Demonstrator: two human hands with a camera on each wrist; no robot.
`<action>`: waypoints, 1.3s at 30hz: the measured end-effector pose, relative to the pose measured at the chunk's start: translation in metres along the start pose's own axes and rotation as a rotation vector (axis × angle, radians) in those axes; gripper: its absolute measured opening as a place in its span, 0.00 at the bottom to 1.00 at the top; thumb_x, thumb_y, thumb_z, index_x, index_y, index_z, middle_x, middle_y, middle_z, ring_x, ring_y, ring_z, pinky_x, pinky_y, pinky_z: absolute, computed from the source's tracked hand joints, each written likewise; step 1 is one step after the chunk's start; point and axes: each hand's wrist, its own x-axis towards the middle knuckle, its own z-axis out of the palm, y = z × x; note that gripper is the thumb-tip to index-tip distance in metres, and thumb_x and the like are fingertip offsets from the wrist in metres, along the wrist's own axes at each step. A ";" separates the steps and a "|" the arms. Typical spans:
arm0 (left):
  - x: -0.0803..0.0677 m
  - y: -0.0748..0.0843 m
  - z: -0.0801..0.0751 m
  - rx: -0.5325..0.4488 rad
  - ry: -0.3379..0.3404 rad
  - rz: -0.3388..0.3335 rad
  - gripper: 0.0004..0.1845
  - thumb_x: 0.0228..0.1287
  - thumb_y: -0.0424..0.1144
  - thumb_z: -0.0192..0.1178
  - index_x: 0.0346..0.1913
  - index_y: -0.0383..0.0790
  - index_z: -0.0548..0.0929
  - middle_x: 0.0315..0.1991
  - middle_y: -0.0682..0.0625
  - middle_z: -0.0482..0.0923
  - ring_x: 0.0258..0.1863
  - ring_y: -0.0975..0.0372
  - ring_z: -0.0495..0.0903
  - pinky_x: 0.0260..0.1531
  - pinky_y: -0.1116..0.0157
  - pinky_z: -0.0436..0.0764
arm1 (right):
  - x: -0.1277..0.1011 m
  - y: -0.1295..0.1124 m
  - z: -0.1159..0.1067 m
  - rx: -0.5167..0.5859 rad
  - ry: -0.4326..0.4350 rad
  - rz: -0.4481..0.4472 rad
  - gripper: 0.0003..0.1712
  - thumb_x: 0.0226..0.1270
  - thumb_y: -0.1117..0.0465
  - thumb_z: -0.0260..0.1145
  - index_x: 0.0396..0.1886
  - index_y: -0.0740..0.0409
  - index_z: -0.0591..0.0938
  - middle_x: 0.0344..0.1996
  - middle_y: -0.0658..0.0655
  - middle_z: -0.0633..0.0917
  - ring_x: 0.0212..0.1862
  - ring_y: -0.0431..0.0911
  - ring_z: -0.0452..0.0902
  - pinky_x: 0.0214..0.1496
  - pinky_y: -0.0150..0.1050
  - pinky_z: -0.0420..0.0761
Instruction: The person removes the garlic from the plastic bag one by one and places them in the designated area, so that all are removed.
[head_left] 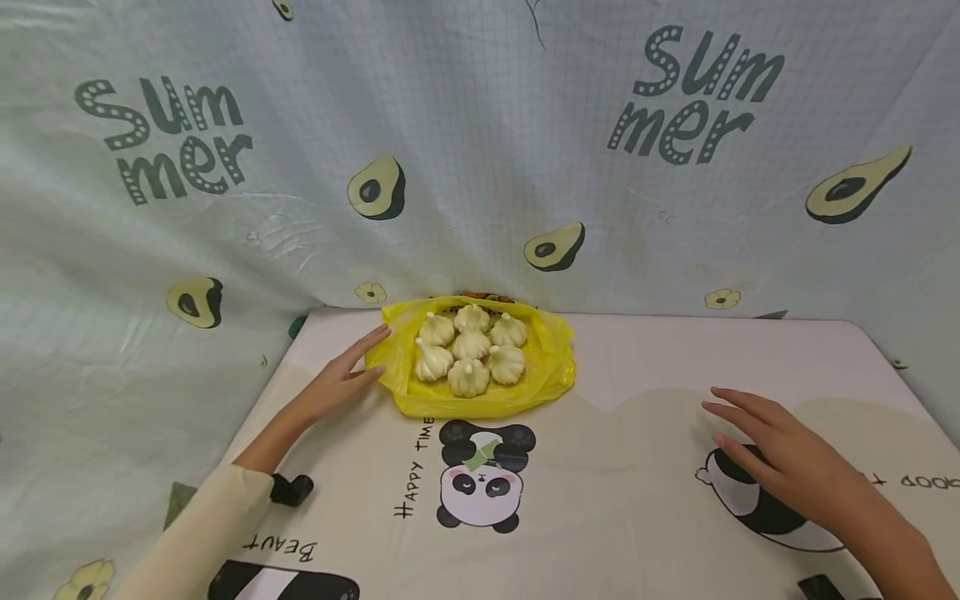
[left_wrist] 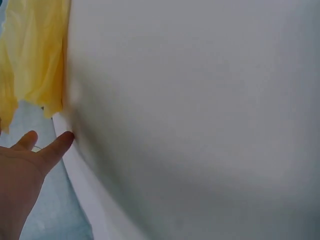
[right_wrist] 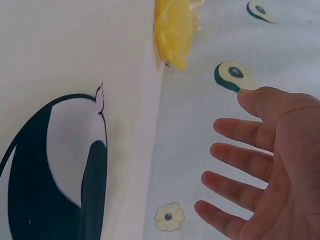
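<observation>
Several white garlic bulbs [head_left: 470, 344] lie grouped on a yellow plastic bag [head_left: 551, 354] at the back middle of the table. My left hand [head_left: 337, 387] is at the bag's left edge with fingers extended; whether the fingertips touch the plastic I cannot tell. In the left wrist view, the left hand [left_wrist: 25, 172] shows thumb and finger stretched out near the hanging yellow plastic [left_wrist: 37, 55]. Over the right side of the table, my right hand [head_left: 787, 458] hovers with straight, spread fingers and nothing in it. The right wrist view shows the same right hand [right_wrist: 265, 165], apart from the bag [right_wrist: 172, 32].
The pale tabletop [head_left: 615, 483] carries printed pandas and lettering. Behind it hangs a light cloth [head_left: 465, 108] with avocado prints and the word summer. A dark strap piece [head_left: 291, 490] is by the left sleeve, and another dark piece [head_left: 819, 587] lies below the right wrist.
</observation>
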 end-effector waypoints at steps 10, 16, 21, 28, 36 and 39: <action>0.012 -0.004 0.001 0.088 0.032 0.046 0.31 0.75 0.40 0.59 0.77 0.45 0.65 0.82 0.46 0.49 0.80 0.43 0.48 0.63 0.32 0.67 | 0.025 -0.023 -0.003 0.080 -0.097 0.039 0.27 0.76 0.52 0.63 0.70 0.55 0.76 0.70 0.63 0.72 0.68 0.64 0.68 0.60 0.67 0.73; 0.015 -0.006 0.001 0.118 0.070 0.145 0.29 0.72 0.36 0.63 0.73 0.40 0.71 0.80 0.45 0.56 0.78 0.44 0.53 0.56 0.39 0.79 | 0.037 -0.033 -0.003 0.090 -0.123 0.058 0.28 0.77 0.49 0.61 0.71 0.54 0.75 0.71 0.62 0.72 0.69 0.63 0.69 0.62 0.67 0.73; 0.017 -0.007 0.004 0.146 0.025 0.171 0.27 0.73 0.36 0.62 0.72 0.40 0.72 0.78 0.44 0.59 0.77 0.43 0.56 0.59 0.37 0.75 | 0.044 -0.038 -0.002 0.097 -0.135 0.051 0.28 0.77 0.49 0.61 0.71 0.55 0.75 0.70 0.62 0.74 0.69 0.63 0.70 0.63 0.68 0.72; 0.020 -0.007 0.006 0.188 -0.012 0.118 0.26 0.75 0.37 0.58 0.73 0.38 0.71 0.77 0.42 0.61 0.77 0.42 0.56 0.71 0.37 0.59 | 0.058 -0.047 0.002 0.166 -0.153 0.027 0.27 0.79 0.46 0.57 0.71 0.52 0.75 0.70 0.58 0.74 0.70 0.60 0.70 0.65 0.65 0.73; 0.024 -0.009 0.005 0.224 -0.042 0.087 0.23 0.76 0.39 0.58 0.70 0.39 0.75 0.76 0.42 0.63 0.77 0.44 0.57 0.74 0.41 0.56 | 0.087 -0.052 0.013 0.191 -0.144 -0.068 0.24 0.78 0.53 0.60 0.69 0.55 0.77 0.68 0.57 0.77 0.69 0.57 0.72 0.67 0.60 0.74; 0.025 -0.010 0.005 0.236 -0.034 0.083 0.22 0.75 0.39 0.59 0.69 0.39 0.77 0.76 0.43 0.64 0.77 0.44 0.58 0.74 0.42 0.58 | 0.101 -0.053 0.018 0.221 -0.147 -0.097 0.24 0.78 0.53 0.60 0.69 0.54 0.77 0.67 0.56 0.78 0.69 0.56 0.72 0.67 0.59 0.73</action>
